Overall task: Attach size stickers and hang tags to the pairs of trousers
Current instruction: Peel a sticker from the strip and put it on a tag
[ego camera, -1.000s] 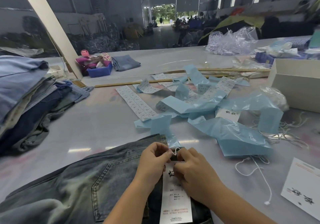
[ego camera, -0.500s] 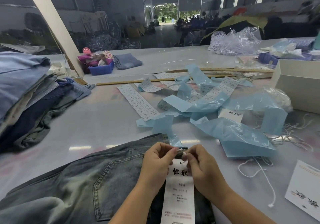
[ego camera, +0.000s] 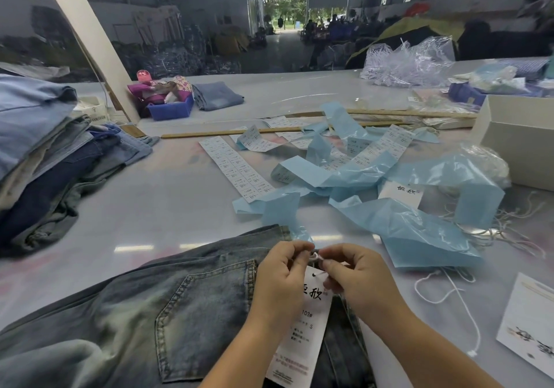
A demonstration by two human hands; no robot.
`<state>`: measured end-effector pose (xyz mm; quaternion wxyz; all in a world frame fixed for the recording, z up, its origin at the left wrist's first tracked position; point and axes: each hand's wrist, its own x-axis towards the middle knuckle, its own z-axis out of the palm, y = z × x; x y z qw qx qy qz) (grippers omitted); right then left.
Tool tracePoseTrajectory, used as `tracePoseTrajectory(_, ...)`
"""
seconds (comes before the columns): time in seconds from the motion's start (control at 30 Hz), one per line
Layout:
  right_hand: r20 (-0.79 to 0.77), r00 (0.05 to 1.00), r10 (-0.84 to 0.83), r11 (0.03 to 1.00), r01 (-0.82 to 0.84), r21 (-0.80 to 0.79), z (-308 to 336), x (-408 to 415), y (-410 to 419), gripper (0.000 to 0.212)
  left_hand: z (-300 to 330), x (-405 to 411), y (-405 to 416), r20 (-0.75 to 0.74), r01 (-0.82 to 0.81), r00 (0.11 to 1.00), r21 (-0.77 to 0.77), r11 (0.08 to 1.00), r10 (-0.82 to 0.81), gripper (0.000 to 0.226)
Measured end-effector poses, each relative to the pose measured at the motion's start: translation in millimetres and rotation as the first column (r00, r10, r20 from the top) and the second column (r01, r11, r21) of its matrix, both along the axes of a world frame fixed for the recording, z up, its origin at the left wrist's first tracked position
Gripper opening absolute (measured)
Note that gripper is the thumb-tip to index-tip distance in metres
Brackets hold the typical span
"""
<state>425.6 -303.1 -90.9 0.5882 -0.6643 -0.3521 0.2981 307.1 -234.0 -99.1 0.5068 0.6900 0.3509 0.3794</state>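
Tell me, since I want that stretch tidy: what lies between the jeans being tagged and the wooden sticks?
In the head view, sticker sheets and crumpled blue backing strips.

the left hand (ego camera: 280, 279) covers the left part of the hang tag (ego camera: 302, 336), whose small print is unreadable. the jeans (ego camera: 180, 306) run off the bottom edge.

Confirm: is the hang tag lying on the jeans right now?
Yes, the white hang tag lies flat on the jeans between both hands.
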Motion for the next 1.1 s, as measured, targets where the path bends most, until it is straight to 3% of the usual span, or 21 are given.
tracePoseTrajectory(0.2,-0.224,0.973,0.046,0.999,-0.045,0.008,5,4,0,0.021,1,1,-4,0.008,0.050,0.999,-0.026,0.998,-0.050,0.019)
tracePoseTrajectory(0.37,-0.112,0.988,0.108,0.993,-0.112,-0.026,6,3,0,0.032,-1,-1,-7,-0.018,0.036,0.999,-0.016,0.999,-0.036,0.019)
tracePoseTrajectory(0.5,0.016,0.992,0.124,0.991,-0.123,-0.054,8,4,1,0.028,0,-3,-8,-0.009,0.029,1.000,-0.008,1.000,-0.029,0.019)
tracePoseTrajectory(0.73,-0.005,0.998,0.068,0.996,-0.067,0.054,9,6,3,0.025,4,-1,-11,0.043,0.010,0.999,-0.046,0.999,-0.008,0.018)
tracePoseTrajectory(1.0,-0.451,0.884,0.122,0.990,-0.077,0.117,8,16,-3,0.029,10,4,-17,0.047,0.027,0.999,-0.038,0.999,-0.025,0.015)
tracePoseTrajectory(1.1,-0.476,0.867,0.150,0.988,-0.107,0.115,8,15,-2,0.007,12,4,-17,0.055,0.057,0.997,-0.028,0.998,-0.055,0.014)
